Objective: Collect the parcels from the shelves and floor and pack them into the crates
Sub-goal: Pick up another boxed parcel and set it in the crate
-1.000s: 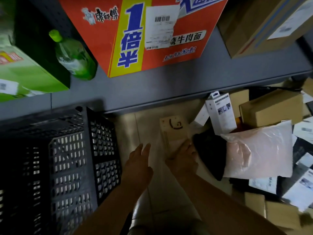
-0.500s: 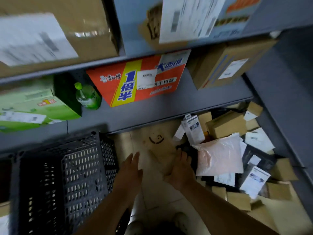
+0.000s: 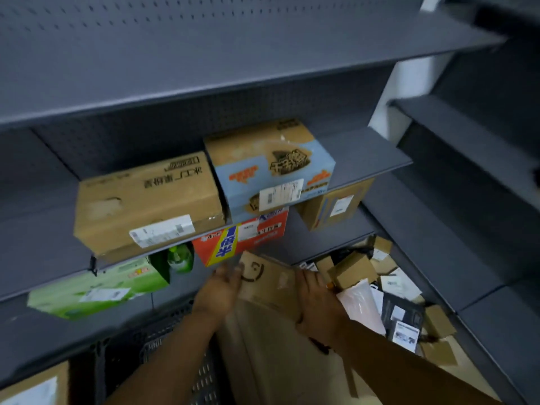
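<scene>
Both hands are holding a flat brown parcel (image 3: 270, 283) (smile mark on its face) up in front of the shelves. Left hand (image 3: 217, 290) is gripping the parcel's left edge, fingers curling round it; right hand (image 3: 317, 299) is clamping the right edge, fingers lying along the side. The parcel is tilting, its top corner sitting just under the red and yellow box (image 3: 242, 239) on the lower shelf (image 3: 330, 238).

The black crate (image 3: 175, 355) is sitting low left, partly hidden by the left forearm, close below the parcel. Bare beige floor (image 3: 292, 369) is showing between the crate and the floor pile.

Right of the right hand, loose parcels are crowding the floor: small brown box (image 3: 352, 271), white bag (image 3: 362, 308), black packet (image 3: 404, 314) with a white label, more cartons toward the corner.

The middle shelf (image 3: 365, 159) is carrying a big brown carton (image 3: 146, 200) and a blue and brown box (image 3: 268, 168), both overhanging the front edge. Below them a green box (image 3: 96, 290), a green bottle (image 3: 179, 257) and another brown box (image 3: 336, 206) are standing. The right end of the middle shelf is lying bare.
</scene>
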Available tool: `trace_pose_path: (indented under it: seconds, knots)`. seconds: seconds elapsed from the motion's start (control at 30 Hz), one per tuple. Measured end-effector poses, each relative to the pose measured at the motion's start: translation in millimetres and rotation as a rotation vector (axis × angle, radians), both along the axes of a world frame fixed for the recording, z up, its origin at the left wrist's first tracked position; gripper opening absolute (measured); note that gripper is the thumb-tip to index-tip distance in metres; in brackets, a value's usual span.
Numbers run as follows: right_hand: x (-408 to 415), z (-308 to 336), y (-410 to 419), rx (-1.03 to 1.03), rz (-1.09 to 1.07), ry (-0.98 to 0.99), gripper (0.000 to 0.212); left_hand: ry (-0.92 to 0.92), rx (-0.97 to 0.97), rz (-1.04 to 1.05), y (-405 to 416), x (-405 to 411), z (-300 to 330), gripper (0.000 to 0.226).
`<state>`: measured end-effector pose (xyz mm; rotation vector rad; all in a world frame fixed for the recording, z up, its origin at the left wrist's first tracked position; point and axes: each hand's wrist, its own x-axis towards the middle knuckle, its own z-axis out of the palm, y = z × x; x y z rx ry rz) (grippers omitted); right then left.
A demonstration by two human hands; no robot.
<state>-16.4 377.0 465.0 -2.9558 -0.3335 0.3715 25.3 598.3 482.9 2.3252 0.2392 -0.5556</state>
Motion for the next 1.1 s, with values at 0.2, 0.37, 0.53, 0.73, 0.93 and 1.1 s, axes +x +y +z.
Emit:
trace_pose_path:
  seconds: [0.2,0.37,0.53,0.73,0.93,1.1]
  knots:
    - [-18,92,7,-0.163,0.186,-0.151,0.104,0.255,-0.605,0.455,-2,-7,105,0.047]
    - [-43,144,9,-0.278,0.28,-0.258,0.102,0.396,-0.522,0.37,17,-28,136,0.063]
    - [-73,180,9,-0.281,0.241,-0.411,0.099,0.4,-0.674,0.332,23,-49,152,0.049]
    - [-99,192,7,-0.035,0.153,-0.569,0.086,0.238,-0.72,0.313,20,-81,167,0.03]
    - [-134,194,8,0.695,-0.332,-0.249,0.066,0.053,-0.751,0.331,15,-135,181,0.058]
    - [-178,190,3,0.839,-0.403,-0.204,0.051,-0.056,-0.811,0.402,2,-207,186,0.06]
